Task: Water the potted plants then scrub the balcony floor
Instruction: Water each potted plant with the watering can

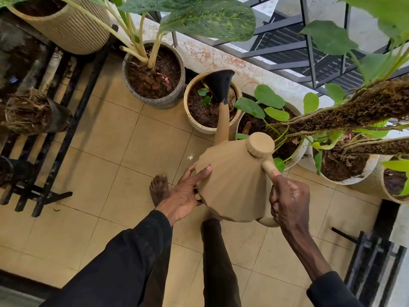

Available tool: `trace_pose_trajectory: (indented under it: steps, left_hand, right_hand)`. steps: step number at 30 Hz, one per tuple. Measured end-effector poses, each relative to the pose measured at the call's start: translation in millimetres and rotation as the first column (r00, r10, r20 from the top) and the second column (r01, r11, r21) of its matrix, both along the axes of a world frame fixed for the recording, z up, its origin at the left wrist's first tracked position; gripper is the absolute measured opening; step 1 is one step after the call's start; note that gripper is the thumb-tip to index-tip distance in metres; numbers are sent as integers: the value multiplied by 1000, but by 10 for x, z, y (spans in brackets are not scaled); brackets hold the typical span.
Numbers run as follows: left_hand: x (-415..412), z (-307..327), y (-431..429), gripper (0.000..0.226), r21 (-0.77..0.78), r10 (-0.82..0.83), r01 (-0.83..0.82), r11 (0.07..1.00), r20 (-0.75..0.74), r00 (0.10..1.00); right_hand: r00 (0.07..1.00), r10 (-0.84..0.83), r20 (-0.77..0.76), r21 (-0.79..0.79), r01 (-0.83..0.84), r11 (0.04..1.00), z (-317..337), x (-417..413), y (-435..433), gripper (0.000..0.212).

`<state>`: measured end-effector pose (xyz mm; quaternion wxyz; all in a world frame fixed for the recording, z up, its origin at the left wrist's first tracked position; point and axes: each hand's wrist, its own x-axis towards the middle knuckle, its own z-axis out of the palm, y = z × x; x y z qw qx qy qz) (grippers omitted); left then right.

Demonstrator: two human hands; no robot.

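Observation:
A tan faceted watering can [232, 185] is held above the tiled floor, tilted forward. Its long spout ends in a black rose [220, 85] that hangs over a small cream pot [192, 114] holding dark soil and a tiny green seedling. My right hand [290, 200] grips the can's handle at the back. My left hand [186, 193] presses flat against the can's left side with straight fingers. A grey speckled pot [174, 98] with a tall variegated plant stands to the left of the cream pot. No water stream is visible.
White pots [352, 179] with leafy climbers on mossy poles line the right wall. A ribbed beige pot [73, 34] stands on a black metal rack [66, 129] at left. A low wall with a railing [309, 52] runs behind. My bare foot [159, 189] is on the beige tiles [124, 151].

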<state>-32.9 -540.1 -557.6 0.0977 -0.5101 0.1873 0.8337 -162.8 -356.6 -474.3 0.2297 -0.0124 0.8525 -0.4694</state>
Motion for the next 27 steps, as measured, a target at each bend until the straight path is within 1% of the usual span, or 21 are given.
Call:
trace_pose_trajectory:
  steps: [2, 7, 13, 15, 20, 24, 27]
  left_hand:
    - [36, -13, -38, 111, -3, -7, 7, 1000, 2, 1000]
    - [172, -7, -172, 123, -8, -17, 17, 1000, 2, 1000]
    - [335, 12, -474, 117, -38, 5, -4, 999, 11, 1000]
    - [384, 21, -586, 119, -47, 3, -2, 999, 20, 1000]
    - [491, 52, -849, 126, -50, 34, -32, 998, 38, 999]
    - [557, 119, -1092, 126, -33, 75, -74, 997, 54, 996]
    - [610, 154, -1259, 123, -23, 73, -72, 997, 59, 996]
  right_hand:
    - [1000, 0, 2, 4, 0, 1000, -3, 31, -35, 63]
    - [999, 3, 34, -9, -2, 1000, 12, 170, -194, 66]
    - [999, 24, 40, 34, -25, 999, 37, 279, -551, 71]
    - [999, 36, 41, 50, -38, 998, 63, 300, -714, 72]
    - [992, 126, 11, 104, -127, 986, 192, 309, -1167, 85]
    - [983, 185, -2, 130, -183, 974, 293, 281, -1538, 83]
    - [978, 208, -21, 147, -203, 968, 328, 228, -1792, 81]
